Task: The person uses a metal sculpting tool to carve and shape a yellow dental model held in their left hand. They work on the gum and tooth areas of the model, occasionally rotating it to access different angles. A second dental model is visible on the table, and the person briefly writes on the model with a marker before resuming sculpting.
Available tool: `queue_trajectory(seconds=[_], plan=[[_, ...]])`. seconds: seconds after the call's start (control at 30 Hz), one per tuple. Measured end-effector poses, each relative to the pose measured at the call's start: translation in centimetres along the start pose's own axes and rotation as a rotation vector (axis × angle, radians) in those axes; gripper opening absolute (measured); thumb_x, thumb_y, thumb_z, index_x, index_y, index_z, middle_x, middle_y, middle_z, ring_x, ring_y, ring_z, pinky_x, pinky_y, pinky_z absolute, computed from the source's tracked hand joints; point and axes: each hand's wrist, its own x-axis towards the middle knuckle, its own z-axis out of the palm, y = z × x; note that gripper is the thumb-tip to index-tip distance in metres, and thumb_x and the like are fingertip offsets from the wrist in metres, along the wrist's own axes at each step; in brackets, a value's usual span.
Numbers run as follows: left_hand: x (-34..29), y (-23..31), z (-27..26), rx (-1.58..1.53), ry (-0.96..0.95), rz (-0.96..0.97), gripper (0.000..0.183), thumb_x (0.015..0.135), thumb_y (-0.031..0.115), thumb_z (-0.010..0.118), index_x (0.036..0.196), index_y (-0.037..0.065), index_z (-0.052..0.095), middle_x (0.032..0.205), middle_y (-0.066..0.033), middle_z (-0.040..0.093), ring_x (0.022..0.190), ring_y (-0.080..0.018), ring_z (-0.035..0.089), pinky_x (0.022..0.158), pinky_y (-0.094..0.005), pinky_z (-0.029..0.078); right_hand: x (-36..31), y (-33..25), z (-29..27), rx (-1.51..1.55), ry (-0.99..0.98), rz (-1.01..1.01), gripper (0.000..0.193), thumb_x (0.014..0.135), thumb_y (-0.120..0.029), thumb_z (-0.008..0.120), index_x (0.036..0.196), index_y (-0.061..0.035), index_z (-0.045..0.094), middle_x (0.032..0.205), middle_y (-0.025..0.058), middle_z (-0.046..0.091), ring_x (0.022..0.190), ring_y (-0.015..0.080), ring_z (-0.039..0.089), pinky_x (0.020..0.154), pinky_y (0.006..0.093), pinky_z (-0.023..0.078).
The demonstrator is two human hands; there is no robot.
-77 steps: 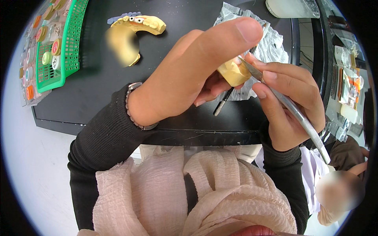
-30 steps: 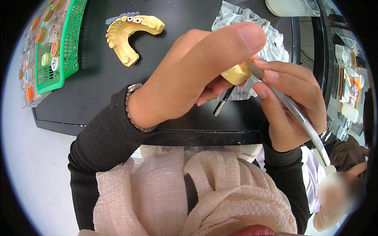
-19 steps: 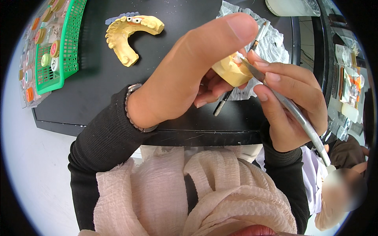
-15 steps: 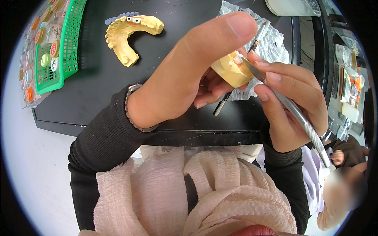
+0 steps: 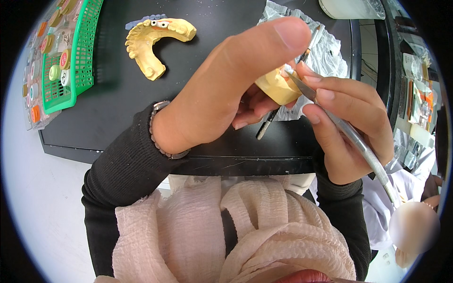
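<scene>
My left hand is closed around a small yellow plaster dental model, thumb passing over it. Whitish material shows on the tooth area at its top. With fingers pinched on its shaft, my right hand holds a metal carving knife with a knurled handle. The blade tip is at or close to the white material; contact cannot be made out. Part of the model is hidden by the left thumb and fingers. Beneath the hands, a thin brush lies partly over crumpled white tissue.
A yellow horseshoe-shaped dental model with a bluish section sits on the black table. At far left stands a green basket of small jars. A clear container is at the back right. Another person is at lower right.
The right hand and knife have shifted very slightly, and the model has tilted a little in my left hand. At lower right, the other person has changed position.
</scene>
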Motion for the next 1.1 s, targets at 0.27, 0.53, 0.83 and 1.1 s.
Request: queue_trajectory(seconds=[0.27, 0.53, 0.83, 1.1], plan=[[0.8, -0.5, -1.1, 0.021, -0.162, 0.009, 0.087, 0.074, 0.071, 0.022, 0.094, -0.005, 0.06, 0.055, -0.0077, 0.051, 0.039, -0.0111, 0.038, 0.036, -0.0211, 0.028, 0.2, 0.0, -0.3, 0.031, -0.019, 0.027, 0.021, 0.071, 0.006, 0.065, 0.088, 0.0011, 0.054, 0.088, 0.0185, 0.061, 0.082, 0.0257, 0.062, 0.074, 0.0332, 0.051], [0.7, 0.4, 0.2, 0.023, -0.092, -0.095, 0.101, 0.063, 0.083, 0.014, 0.085, -0.007, 0.056, 0.056, -0.004, 0.048, 0.042, -0.0076, 0.037, 0.037, -0.02, 0.025, -0.5, 0.6, -0.7, 0.287, 0.208, 0.175, 0.013, 0.087, -0.01, 0.051, 0.096, -0.001, 0.048, 0.099, 0.0208, 0.055, 0.082, 0.0221, 0.06, 0.069, 0.0339, 0.052], [0.8, 0.5, 0.5, -0.126, -0.158, -0.093, 0.108, 0.054, 0.091, 0.012, 0.083, -0.006, 0.052, 0.053, 0.0004, 0.042, 0.04, -0.0047, 0.033, 0.037, -0.0181, 0.022, -0.4, 1.3, -0.8, 0.486, 0.282, 0.219, 0.018, 0.095, -0.021, 0.038, 0.098, -0.0056, 0.046, 0.12, 0.0246, 0.046, 0.082, 0.0153, 0.058, 0.067, 0.0254, 0.048], [0.8, 0.8, 0.6, -0.12, -0.217, -0.132, 0.116, 0.052, 0.094, 0.011, 0.089, -0.009, 0.051, 0.058, -0.0046, 0.046, 0.042, -0.0057, 0.034, 0.037, -0.019, 0.023, -0.7, 0.7, -0.6, 0.398, 0.276, 0.212, 0.022, 0.089, -0.022, 0.051, 0.096, -0.0032, 0.044, 0.095, 0.02, 0.053, 0.087, 0.0239, 0.057, 0.072, 0.0322, 0.051]])
